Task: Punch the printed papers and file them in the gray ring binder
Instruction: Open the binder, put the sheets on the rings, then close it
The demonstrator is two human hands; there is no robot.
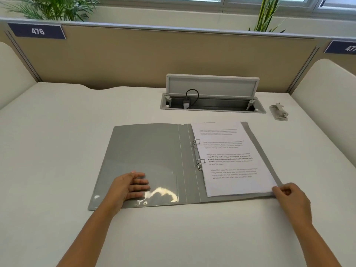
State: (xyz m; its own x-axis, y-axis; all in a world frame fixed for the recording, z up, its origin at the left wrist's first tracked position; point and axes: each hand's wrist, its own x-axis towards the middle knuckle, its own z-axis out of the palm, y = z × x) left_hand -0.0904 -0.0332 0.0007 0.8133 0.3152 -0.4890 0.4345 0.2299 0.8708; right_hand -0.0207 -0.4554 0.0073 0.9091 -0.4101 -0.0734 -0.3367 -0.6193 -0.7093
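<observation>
Head view.

Gray ring binder (146,151): lying open and flat on the table (57,132); left cover with clear inner pocket (140,182) at its near end; two metal rings (198,153) on the spine side of the right cover, apparently closed over the sheets.

Printed papers (231,158): stacked on the right cover, left margin at the rings, seemingly threaded already; punch holes too small to confirm.

Left hand (131,186): palm down on the clear pocket, fingers (140,185) straight and close together, pressing the left cover flat, gripping nothing.

Right hand (290,199): at the near right corner of the stack, fingers (280,190) curled and pinching the corner of the papers, possibly the cover edge beneath as well; cannot tell which.

Hole punch (279,111): small pale gray, well beyond the right fingers, idle beside the open cable well (212,105) with raised lid.

Other: beige partition (154,58) with number plates, plants behind.

Step judged in hand: filing, near its end; punching seemingly done, sheets seated, corner being squared.

Next move judged to call for: release of the pinched corner, check that both rings have shut, then left cover lifted from under the left fingers and folded across onto the stack, without dragging sheets off the rings.
</observation>
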